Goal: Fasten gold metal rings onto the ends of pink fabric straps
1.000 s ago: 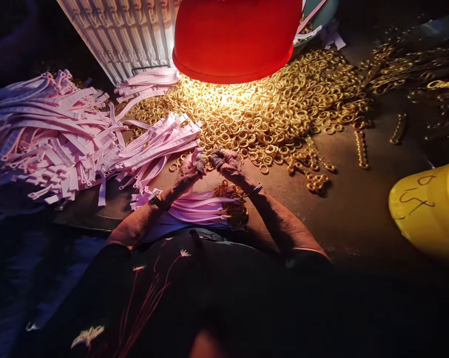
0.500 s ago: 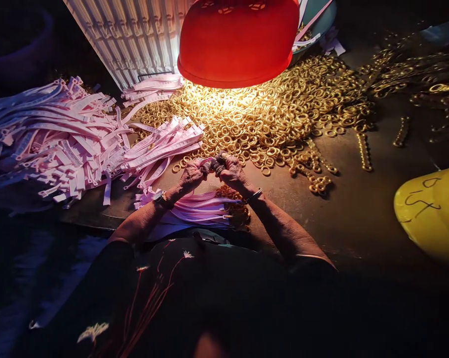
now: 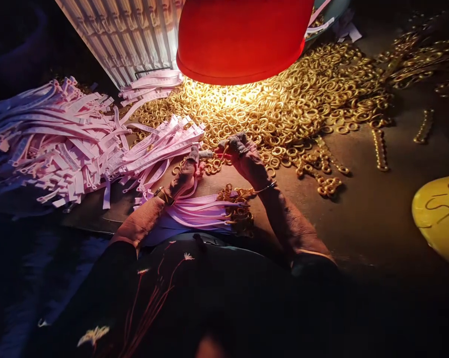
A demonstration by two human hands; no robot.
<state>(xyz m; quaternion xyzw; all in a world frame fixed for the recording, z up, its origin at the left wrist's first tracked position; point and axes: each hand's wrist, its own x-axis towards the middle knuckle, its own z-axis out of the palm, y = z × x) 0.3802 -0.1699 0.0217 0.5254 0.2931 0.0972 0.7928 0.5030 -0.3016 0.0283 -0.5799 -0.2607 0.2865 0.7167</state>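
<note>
The left hand [image 3: 187,171] pinched a pink strap [image 3: 193,188] between its fingers, at the near edge of the ring heap [image 3: 280,119], while just beside it the right hand's [image 3: 245,154] thumb and fingertips were closed on what looked like a gold ring [image 3: 226,149]. Good handling probably called for a firm grip near the strap's end, with the ring held square to it in the light of the lamp [image 3: 243,40].

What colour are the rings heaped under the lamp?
The heaped rings are gold, showing best in the head view.
</note>
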